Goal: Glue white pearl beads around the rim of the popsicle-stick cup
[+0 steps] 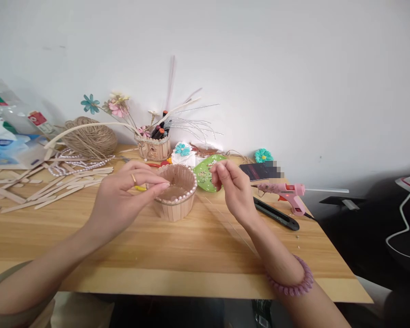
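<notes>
A small round basket of wooden craft sticks (pixel 175 208) stands upright on the table between my hands. Pearl-like beads run along part of its rim. Over the basket's left side, my left hand (pixel 131 189) pinches thumb and fingertips together; anything between them is too small to make out. My right hand (pixel 233 187) is closed to the right of the basket, apart from it, with thumb against curled fingers; whatever they hold is hidden. Behind that hand lies a green leaf-shaped dish (pixel 205 175) with small decorative pieces in it. A thin pale strand (pixel 230 224) shows below my right hand.
On the right lie a pink glue gun (pixel 287 192), a dark cutter knife (pixel 276 215) and a phone (pixel 259 171). Loose craft sticks (pixel 59 189) and a twine ball (pixel 89 138) are at left. A decorated pen holder (pixel 153 148) with markers and flowers stands by the wall.
</notes>
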Demonstrator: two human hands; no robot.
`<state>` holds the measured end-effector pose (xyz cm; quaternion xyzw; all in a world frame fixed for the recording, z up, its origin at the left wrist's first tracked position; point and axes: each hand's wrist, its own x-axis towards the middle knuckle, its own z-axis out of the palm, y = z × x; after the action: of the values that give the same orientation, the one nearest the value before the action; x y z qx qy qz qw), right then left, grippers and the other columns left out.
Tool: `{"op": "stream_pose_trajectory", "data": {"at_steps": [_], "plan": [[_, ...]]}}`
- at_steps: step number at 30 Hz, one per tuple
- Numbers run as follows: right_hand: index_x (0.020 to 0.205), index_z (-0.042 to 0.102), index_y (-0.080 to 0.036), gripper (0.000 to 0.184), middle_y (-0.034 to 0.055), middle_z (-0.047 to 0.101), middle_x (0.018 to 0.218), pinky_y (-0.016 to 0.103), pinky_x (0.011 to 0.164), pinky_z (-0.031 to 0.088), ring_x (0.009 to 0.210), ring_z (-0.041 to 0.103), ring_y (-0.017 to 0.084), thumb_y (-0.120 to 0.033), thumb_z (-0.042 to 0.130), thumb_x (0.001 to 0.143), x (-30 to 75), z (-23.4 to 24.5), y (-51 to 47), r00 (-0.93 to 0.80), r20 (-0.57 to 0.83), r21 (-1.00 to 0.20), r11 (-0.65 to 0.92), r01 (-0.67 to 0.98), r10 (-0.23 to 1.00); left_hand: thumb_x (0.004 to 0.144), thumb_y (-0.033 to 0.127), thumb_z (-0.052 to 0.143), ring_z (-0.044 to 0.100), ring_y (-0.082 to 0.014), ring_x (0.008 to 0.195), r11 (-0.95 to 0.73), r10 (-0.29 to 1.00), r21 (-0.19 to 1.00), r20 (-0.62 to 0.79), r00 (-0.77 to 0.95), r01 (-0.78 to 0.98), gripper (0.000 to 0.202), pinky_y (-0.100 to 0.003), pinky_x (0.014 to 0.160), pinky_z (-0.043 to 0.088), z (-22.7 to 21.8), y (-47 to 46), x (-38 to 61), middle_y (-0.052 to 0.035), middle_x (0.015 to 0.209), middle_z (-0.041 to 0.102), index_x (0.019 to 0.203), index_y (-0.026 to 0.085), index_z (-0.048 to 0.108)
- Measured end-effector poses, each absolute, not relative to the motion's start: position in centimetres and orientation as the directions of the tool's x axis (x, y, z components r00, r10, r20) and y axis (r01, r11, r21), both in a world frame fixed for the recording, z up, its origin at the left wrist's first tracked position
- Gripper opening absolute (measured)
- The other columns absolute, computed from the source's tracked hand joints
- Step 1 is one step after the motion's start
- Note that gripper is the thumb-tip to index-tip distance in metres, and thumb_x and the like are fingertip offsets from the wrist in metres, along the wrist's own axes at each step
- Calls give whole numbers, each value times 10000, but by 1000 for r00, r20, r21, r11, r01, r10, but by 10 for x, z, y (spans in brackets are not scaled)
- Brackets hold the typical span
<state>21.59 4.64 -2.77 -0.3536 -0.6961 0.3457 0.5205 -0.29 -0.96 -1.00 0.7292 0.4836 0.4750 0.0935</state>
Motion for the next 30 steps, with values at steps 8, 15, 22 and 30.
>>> {"op": "stream_pose_trajectory", "data": {"at_steps": [8, 15, 22, 30], "plan": [[609, 476, -198, 407, -47, 446, 544, 245, 550, 351, 537, 435, 101, -382, 453, 971, 222, -21, 44, -282, 492, -797, 556, 236, 824, 951, 164, 413, 549, -159, 797, -486, 835, 598, 534, 135, 638, 312, -307, 741, 452, -7, -13, -9, 4, 730, 545, 662, 207, 524], [1095, 611, -228, 239, 66, 648, 1123, 391, 975, 438, 1099, 563, 193, -186, 662, 865, 218, -23, 44, -643, 531, -589, 786, 187, 551, 743, 317, 757, 580, -280, 1077, -579, 786, 436, 521, 332, 689, 207, -454, 947, 453, -23, -7, 2, -53, 960, 717, 907, 214, 686], [1021, 647, -203, 186, 71, 646, 1083, 392, 969, 434, 1065, 555, 201, -228, 700, 845, 213, -27, 45, -705, 474, -510, 817, 268, 527, 801, 337, 696, 623, -264, 1013, -517, 808, 404, 520, 275, 754, 130, -507, 1006, 415, -35, -5, 14, -46, 844, 740, 846, 218, 724], [924, 677, -194, 67, 52, 690, 997, 356, 931, 437, 1005, 552, 193, -213, 676, 859, 211, -28, 48, -703, 485, -486, 829, 277, 520, 795, 231, 672, 649, -219, 890, -487, 833, 505, 512, 207, 712, 85, -489, 971, 446, -40, -4, 13, -22, 797, 728, 806, 244, 755]]}}
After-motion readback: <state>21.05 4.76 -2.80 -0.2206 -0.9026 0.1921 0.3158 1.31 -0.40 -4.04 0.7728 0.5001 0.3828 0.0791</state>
